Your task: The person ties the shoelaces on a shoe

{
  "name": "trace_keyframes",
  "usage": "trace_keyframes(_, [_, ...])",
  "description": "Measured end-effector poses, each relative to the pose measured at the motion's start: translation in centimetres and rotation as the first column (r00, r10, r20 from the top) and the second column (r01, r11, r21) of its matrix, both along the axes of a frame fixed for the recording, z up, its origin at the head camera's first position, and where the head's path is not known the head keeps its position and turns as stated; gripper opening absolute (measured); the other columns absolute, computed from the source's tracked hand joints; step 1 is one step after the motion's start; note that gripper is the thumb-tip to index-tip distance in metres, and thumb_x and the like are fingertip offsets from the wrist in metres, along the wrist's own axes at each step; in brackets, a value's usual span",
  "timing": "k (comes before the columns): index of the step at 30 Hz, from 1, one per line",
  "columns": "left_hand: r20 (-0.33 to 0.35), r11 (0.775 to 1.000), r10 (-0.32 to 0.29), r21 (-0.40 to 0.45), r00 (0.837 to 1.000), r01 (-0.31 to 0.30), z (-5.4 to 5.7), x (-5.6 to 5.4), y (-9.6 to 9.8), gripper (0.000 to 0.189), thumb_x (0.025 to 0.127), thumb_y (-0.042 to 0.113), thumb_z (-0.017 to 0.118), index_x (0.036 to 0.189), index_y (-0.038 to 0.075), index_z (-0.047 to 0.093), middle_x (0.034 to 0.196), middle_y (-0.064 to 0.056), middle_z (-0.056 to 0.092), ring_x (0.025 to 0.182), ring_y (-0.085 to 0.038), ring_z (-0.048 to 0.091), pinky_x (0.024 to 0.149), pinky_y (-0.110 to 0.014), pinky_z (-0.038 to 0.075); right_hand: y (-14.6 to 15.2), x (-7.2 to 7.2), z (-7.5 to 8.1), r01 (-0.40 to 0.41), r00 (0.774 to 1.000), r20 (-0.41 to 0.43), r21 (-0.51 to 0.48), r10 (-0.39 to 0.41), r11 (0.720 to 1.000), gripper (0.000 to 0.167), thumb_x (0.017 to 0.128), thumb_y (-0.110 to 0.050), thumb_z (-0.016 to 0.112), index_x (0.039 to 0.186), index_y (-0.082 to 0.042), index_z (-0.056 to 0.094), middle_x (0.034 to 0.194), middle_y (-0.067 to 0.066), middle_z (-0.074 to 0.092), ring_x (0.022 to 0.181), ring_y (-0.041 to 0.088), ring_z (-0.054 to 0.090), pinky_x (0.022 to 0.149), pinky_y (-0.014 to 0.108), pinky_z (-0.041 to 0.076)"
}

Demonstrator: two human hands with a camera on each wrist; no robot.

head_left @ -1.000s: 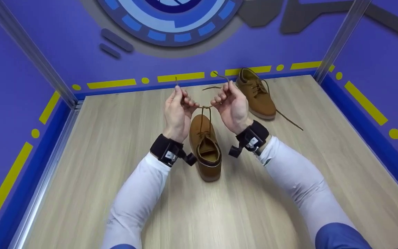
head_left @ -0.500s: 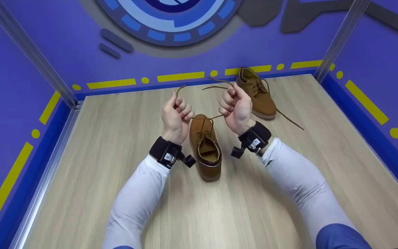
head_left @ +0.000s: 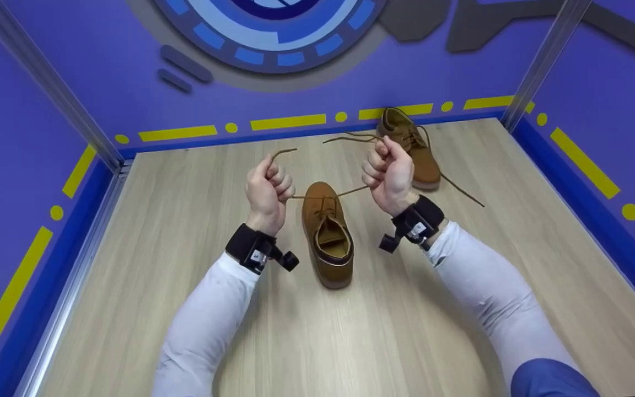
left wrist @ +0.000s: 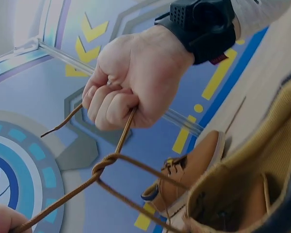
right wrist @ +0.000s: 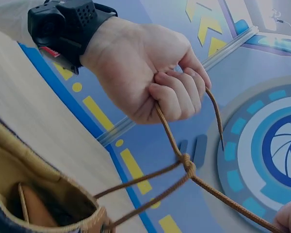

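A brown lace-up shoe point(head_left: 335, 277) stands on the table, toe pointing away from me. Its shoelace is crossed in a twisted knot point(left wrist: 104, 165) held above the shoe, with two strands running down to the eyelets. My left hand point(head_left: 268, 190) grips one lace end in curled fingers, left of the toe. On the other side, my right hand point(head_left: 388, 173) grips the other end the same way. Between the hands the lace point(right wrist: 223, 201) is stretched out sideways. A loose tip sticks out past each thumb.
A second brown shoe point(head_left: 426, 168) sits at the back right by the wall, its laces trailing on the wooden table point(head_left: 185, 231). Blue patterned panels point(head_left: 229, 105) enclose the back and both sides.
Both hands have moved apart and slightly toward me, fingers curling tighter. The lace between them has lengthened and the knot has dropped closer to the shoe. Both shoes stay put.
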State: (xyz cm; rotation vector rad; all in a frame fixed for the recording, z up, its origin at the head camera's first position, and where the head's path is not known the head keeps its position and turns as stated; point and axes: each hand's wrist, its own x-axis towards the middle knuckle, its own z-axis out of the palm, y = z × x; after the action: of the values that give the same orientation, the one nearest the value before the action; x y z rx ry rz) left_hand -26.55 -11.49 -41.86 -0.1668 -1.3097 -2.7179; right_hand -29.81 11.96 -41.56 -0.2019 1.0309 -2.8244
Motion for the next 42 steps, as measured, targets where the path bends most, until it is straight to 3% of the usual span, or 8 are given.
trace_keyframes(11, [0.099, 0.944, 0.085, -0.327, 0.991, -0.048, -2.9, 0.7, -4.2, 0.047, 0.108, 0.019, 0.042, 0.062, 0.018, 0.031, 0.054, 0.011, 0.027, 0.044, -0.006, 0.021, 0.041, -0.024, 0.019, 5.4, -0.7, -3.3, 0.053, 0.997, 0.044, 0.229, -0.064, 0.972, 0.043, 0.114, -0.031, 0.032, 0.073, -0.021, 0.038, 0.054, -0.011, 0.025, 0.052, 0.009, 0.009, 0.049, 0.028, 0.006])
trace_keyframes(22, [0.240, 0.695, 0.177, -0.717, 0.955, 0.051, -6.4, 1.4, -7.5, 0.042, 0.098, 0.020, 0.052, 0.057, 0.020, 0.043, 0.050, 0.013, 0.035, 0.044, -0.006, 0.032, 0.045, -0.024, 0.038, 8.8, -0.1, -8.2, -0.111, 0.984, 0.176, 0.594, 0.006, 0.797, 0.041, 0.110, -0.025, 0.039, 0.069, -0.017, 0.040, 0.051, -0.011, 0.031, 0.043, 0.005, 0.025, 0.045, 0.027, 0.017])
trace_keyframes(26, [0.214, 0.676, 0.164, -0.735, 0.963, 0.048, -6.5, 1.3, -7.7, 0.031, 0.101, 0.020, 0.058, 0.078, 0.003, 0.068, 0.065, -0.003, 0.062, 0.058, -0.014, 0.058, 0.059, -0.027, 0.055, 8.9, -0.2, -7.7, -0.029, 0.999, 0.040, 0.826, -0.006, 0.563, 0.031, 0.106, -0.028, 0.052, 0.091, -0.005, 0.066, 0.061, 0.001, 0.058, 0.055, 0.013, 0.054, 0.054, 0.028, 0.045])
trace_keyframes(31, [0.183, 0.492, 0.198, -0.868, 0.963, 0.064, -6.2, 1.3, -7.8, 0.066, 0.099, 0.029, 0.064, 0.153, -0.004, 0.047, 0.149, -0.021, 0.060, 0.131, -0.033, 0.062, 0.108, -0.042, 0.053, 10.0, 0.1, -6.7, 0.208, 0.977, -0.206, 0.977, 0.064, -0.037, 0.061, 0.097, -0.039, 0.068, 0.143, 0.002, 0.060, 0.116, 0.018, 0.078, 0.106, 0.033, 0.073, 0.094, 0.047, 0.056])
trace_keyframes(33, [0.144, 0.403, 0.168, -0.913, 0.975, 0.066, -6.1, 1.6, -7.6, 0.069, 0.098, 0.031, 0.065, 0.157, 0.001, 0.045, 0.155, -0.018, 0.055, 0.140, -0.035, 0.054, 0.114, -0.047, 0.048, 9.7, 0.4, -6.5, 0.321, 0.945, -0.304, 0.932, 0.117, -0.170, 0.067, 0.094, -0.038, 0.071, 0.147, -0.001, 0.057, 0.126, 0.017, 0.075, 0.103, 0.035, 0.074, 0.089, 0.048, 0.057])
trace_keyframes(35, [0.096, 0.339, 0.088, -0.939, 0.991, 0.061, -5.9, 2.1, -7.1, 0.059, 0.097, 0.030, 0.067, 0.149, 0.003, 0.057, 0.148, -0.016, 0.062, 0.136, -0.036, 0.057, 0.111, -0.050, 0.049, 8.9, 0.9, -6.5, 0.383, 0.916, -0.354, 0.911, 0.188, -0.152, 0.063, 0.093, -0.034, 0.074, 0.146, -0.004, 0.059, 0.130, 0.016, 0.074, 0.092, 0.034, 0.075, 0.078, 0.046, 0.059])
trace_keyframes(39, [0.047, 0.245, -0.105, -0.967, 0.993, 0.072, -5.6, 2.8, -4.9, 0.031, 0.094, 0.026, 0.073, 0.121, 0.010, 0.078, 0.119, -0.007, 0.078, 0.116, -0.030, 0.069, 0.102, -0.049, 0.054, 6.4, 1.8, -6.4, 0.215, 0.897, -0.237, 0.972, 0.374, 0.100, 0.053, 0.095, -0.018, 0.074, 0.144, -0.004, 0.060, 0.133, 0.021, 0.070, 0.082, 0.034, 0.075, 0.066, 0.035, 0.062])
trace_keyframes(42, [0.054, 0.161, -0.196, -0.983, 0.979, 0.086, -5.7, 3.2, -3.6, 0.027, 0.093, 0.022, 0.074, 0.118, 0.012, 0.079, 0.116, -0.004, 0.079, 0.113, -0.028, 0.071, 0.101, -0.046, 0.055, 4.5, 2.5, -6.7, 0.029, 0.885, -0.099, 0.987, 0.455, 0.160, 0.053, 0.096, -0.009, 0.069, 0.147, 0.000, 0.055, 0.132, 0.026, 0.069, 0.085, 0.039, 0.076, 0.072, 0.039, 0.065])
